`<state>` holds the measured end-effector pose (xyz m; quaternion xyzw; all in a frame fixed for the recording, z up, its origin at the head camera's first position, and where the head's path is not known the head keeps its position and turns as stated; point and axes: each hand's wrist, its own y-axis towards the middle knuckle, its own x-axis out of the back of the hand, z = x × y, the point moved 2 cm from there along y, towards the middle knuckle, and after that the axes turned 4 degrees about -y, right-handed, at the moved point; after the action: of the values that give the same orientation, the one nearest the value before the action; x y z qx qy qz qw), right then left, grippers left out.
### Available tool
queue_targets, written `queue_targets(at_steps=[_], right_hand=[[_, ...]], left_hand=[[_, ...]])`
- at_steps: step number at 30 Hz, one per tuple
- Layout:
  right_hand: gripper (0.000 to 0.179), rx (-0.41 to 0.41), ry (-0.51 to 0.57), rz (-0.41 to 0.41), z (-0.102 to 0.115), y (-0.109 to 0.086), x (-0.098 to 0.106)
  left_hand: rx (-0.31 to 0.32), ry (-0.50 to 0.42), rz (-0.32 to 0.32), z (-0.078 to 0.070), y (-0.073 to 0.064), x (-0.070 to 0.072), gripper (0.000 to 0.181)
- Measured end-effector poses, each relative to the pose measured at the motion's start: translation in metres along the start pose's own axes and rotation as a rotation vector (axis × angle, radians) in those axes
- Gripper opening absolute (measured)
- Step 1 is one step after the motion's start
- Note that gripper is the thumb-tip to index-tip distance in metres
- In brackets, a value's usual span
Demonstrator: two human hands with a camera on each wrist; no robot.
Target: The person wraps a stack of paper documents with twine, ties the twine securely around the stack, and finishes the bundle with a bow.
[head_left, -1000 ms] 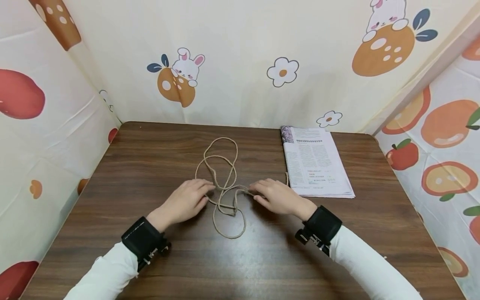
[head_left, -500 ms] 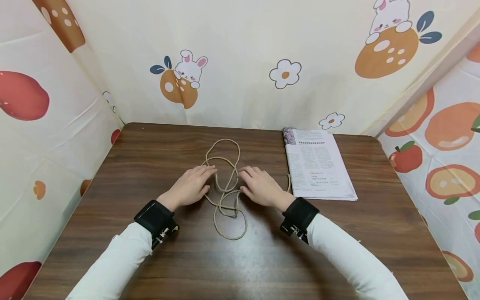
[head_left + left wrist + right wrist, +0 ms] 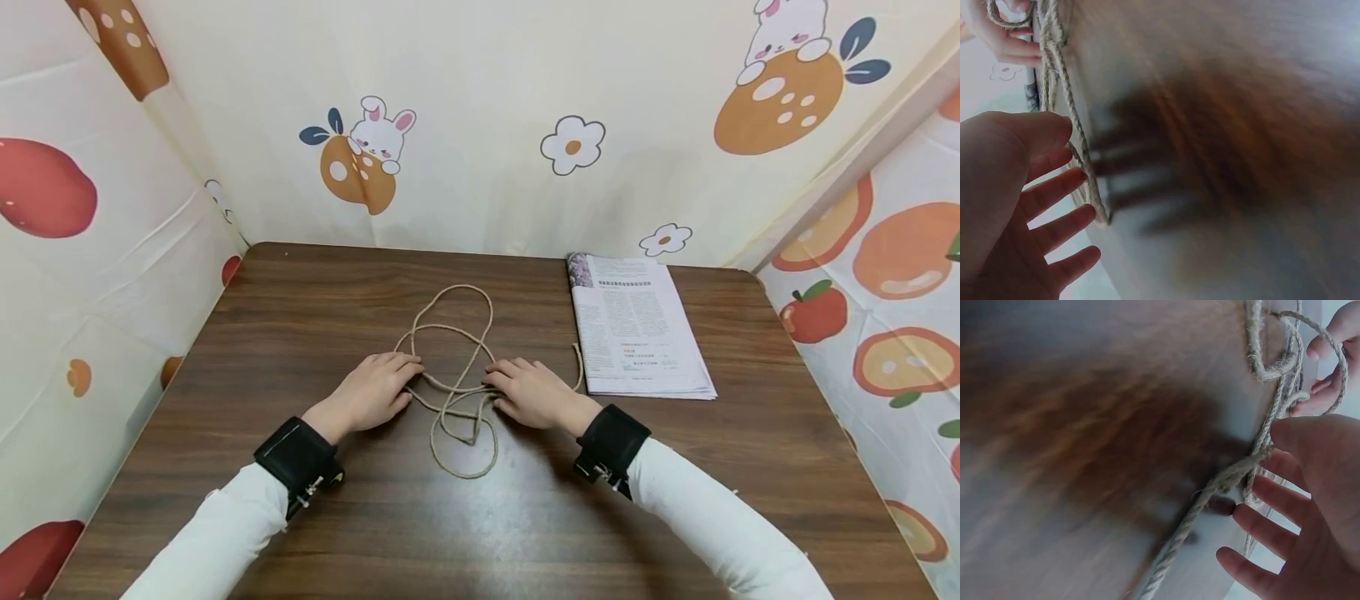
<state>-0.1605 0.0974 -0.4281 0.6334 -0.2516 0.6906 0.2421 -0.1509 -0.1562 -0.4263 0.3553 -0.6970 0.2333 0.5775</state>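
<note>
A thin tan rope lies in loose, crossing loops on the dark wooden table, its tail coming out beside my right wrist. My left hand is at the left side of the loops, fingers spread and relaxed. In the left wrist view its fingertips overlap a rope strand. Opposite, my right hand has its fingertips at the right side of the loops. The right wrist view shows those fingers spread as well, with a rope strand running up to the gap between thumb and index finger.
A folded newspaper lies at the back right of the table, next to the rope's tail. A patterned curtain closes off the back and both sides. Each wrist wears a black camera band.
Both hands went forward over the loops, then drew back toward the person, the right one also edging right. Since half a second ago, the far loop has widened and shifted right.
</note>
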Motion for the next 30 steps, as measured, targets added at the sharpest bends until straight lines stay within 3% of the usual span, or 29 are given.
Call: queue_targets(at_steps=[8, 16, 21, 30], right_hand=[[0.029, -0.007, -0.090, -0.116, -0.007, -0.028, -0.001], [0.017, -0.018, -0.095, -0.142, -0.012, -0.038, -0.004], [0.012, -0.016, -0.096, -0.159, -0.013, -0.041, -0.006], [0.017, -0.012, -0.071, -0.259, -0.020, -0.052, -0.004]], left_hand=[[-0.037, 0.103, -0.052, -0.002, -0.013, -0.002, 0.033], [-0.045, 0.168, -0.091, -0.006, -0.014, -0.007, 0.029], [-0.043, 0.187, -0.107, -0.008, -0.011, -0.007, 0.025], [-0.046, 0.158, -0.130, -0.008, -0.014, -0.008, 0.015]])
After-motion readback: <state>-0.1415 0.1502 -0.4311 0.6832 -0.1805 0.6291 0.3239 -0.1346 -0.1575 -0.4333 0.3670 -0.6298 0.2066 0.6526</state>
